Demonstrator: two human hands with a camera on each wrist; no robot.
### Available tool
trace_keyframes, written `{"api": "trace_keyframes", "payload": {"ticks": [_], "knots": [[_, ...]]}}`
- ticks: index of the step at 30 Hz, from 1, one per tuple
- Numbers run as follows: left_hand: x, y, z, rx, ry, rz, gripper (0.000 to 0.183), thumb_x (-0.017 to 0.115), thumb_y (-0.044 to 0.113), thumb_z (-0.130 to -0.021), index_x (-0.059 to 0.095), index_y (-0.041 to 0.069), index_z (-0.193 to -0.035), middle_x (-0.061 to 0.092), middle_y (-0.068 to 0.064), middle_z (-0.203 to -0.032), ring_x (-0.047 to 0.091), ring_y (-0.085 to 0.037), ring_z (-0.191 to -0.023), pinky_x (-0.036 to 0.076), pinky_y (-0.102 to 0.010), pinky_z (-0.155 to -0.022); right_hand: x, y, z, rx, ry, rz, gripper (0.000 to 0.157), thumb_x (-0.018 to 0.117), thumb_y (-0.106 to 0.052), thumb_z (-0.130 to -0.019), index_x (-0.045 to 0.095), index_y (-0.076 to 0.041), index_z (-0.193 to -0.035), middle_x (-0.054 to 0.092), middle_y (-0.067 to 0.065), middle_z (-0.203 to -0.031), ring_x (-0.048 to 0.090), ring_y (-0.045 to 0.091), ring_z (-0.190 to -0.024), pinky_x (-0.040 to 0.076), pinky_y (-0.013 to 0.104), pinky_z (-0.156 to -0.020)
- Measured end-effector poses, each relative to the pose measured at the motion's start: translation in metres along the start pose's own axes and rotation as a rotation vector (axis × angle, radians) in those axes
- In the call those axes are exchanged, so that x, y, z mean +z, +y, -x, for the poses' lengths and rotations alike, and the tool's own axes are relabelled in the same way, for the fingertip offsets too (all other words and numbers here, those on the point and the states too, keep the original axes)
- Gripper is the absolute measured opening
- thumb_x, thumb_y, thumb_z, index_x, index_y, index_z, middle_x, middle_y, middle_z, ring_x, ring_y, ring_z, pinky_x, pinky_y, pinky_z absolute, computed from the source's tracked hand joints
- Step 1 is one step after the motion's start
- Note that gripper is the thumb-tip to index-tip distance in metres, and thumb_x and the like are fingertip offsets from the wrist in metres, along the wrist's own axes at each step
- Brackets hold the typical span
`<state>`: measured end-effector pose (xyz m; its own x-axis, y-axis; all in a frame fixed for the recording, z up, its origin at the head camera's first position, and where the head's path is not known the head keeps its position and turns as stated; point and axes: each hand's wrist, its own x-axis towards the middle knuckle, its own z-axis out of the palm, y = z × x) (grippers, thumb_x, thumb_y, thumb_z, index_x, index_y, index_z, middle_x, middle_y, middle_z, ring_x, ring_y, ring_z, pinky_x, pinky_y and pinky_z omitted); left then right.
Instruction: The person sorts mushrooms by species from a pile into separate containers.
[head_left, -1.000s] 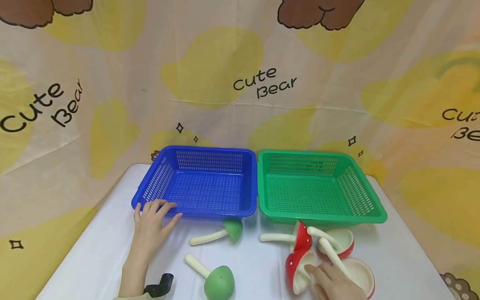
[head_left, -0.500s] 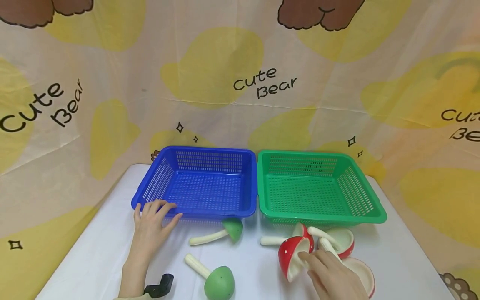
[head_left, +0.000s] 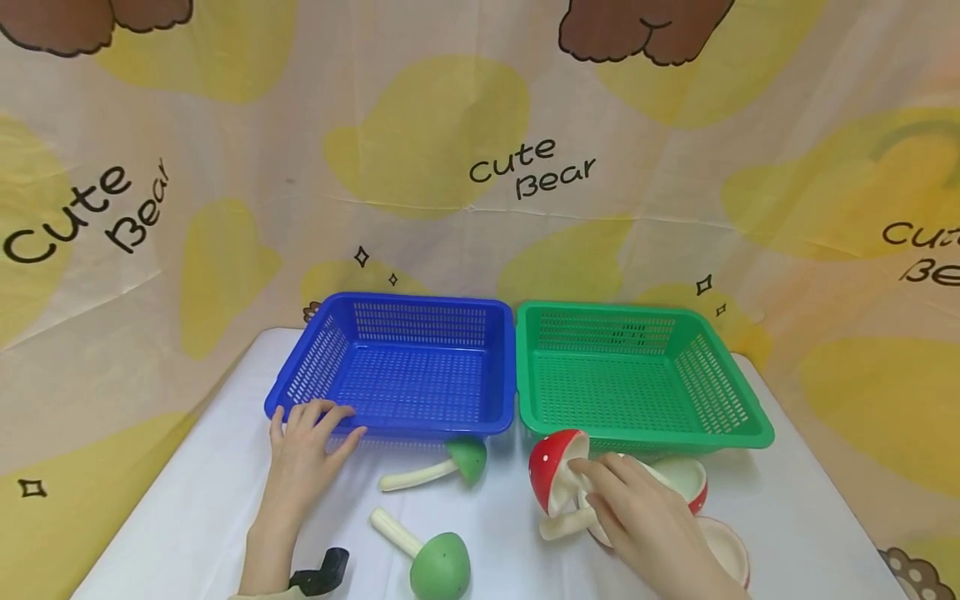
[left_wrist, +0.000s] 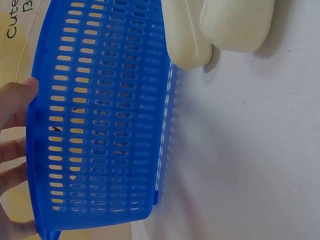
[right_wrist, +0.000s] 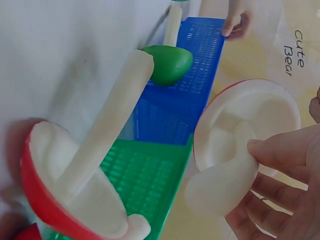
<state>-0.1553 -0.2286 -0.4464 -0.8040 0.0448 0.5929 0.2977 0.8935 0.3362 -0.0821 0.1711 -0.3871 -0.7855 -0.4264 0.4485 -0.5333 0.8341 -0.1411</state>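
Observation:
My right hand (head_left: 637, 517) pinches the pale stem of a red toy mushroom (head_left: 553, 471), thumb against it in the right wrist view. The spotted cap is raised in front of the green basket (head_left: 645, 437), its hollow side towards the hand. My left hand (head_left: 303, 450) holds the front rim of the blue basket (head_left: 435, 429), fingers bent over the edge. Under the right hand lie more red mushrooms, one with its hollow cap (right_wrist: 75, 185) near the right wrist camera. Two green mushrooms, one near (head_left: 440, 567) and one farther (head_left: 467, 460), lie left of them.
The blue and green baskets stand side by side on a white tablecloth (head_left: 510, 542), against a printed curtain (head_left: 420, 167). A red-rimmed cap (head_left: 723, 546) lies on the right, partly behind the right forearm. A black object (head_left: 322, 573) sits by the left wrist.
My right hand has lifted the red mushroom away from the others and carried it left and forward, towards the baskets. The left hand stays on the blue rim.

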Motion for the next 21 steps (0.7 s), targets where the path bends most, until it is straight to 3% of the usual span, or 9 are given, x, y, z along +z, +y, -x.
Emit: {"api": "trace_keyframes", "payload": {"ticks": [4, 14, 21], "knots": [[0.0, 0.0, 0.001, 0.001, 0.001, 0.003, 0.028, 0.079, 0.023, -0.076, 0.069, 0.011, -0.099, 0.063, -0.01, -0.102, 0.051, -0.034, -0.106, 0.017, -0.072, -0.107, 0.002, -0.002, -0.014, -0.019, 0.043, -0.032, 0.042, 0.076, -0.009, -0.076, 0.065, -0.023, -0.114, 0.06, -0.015, -0.093, 0.053, 0.001, -0.085, 0.052, 0.017, -0.069], [0.0, -0.001, 0.001, -0.004, 0.002, 0.001, 0.028, 0.079, 0.025, -0.077, 0.069, 0.012, -0.1, 0.063, -0.011, -0.103, 0.05, -0.034, -0.107, 0.017, -0.072, -0.107, 0.006, -0.007, -0.049, 0.047, -0.001, -0.136, 0.041, 0.075, -0.007, -0.08, 0.065, -0.022, -0.117, 0.058, -0.013, -0.088, 0.043, 0.0, -0.072, 0.038, 0.012, -0.053], [0.0, -0.001, 0.001, 0.002, 0.008, -0.001, 0.028, 0.079, 0.024, -0.076, 0.069, 0.011, -0.099, 0.063, -0.01, -0.102, 0.051, -0.034, -0.106, 0.017, -0.073, -0.107, 0.012, -0.008, -0.072, 0.046, 0.009, -0.203, 0.039, 0.074, -0.006, -0.082, 0.066, -0.02, -0.117, 0.06, -0.01, -0.087, 0.04, -0.001, -0.063, 0.035, 0.013, -0.05]]}}
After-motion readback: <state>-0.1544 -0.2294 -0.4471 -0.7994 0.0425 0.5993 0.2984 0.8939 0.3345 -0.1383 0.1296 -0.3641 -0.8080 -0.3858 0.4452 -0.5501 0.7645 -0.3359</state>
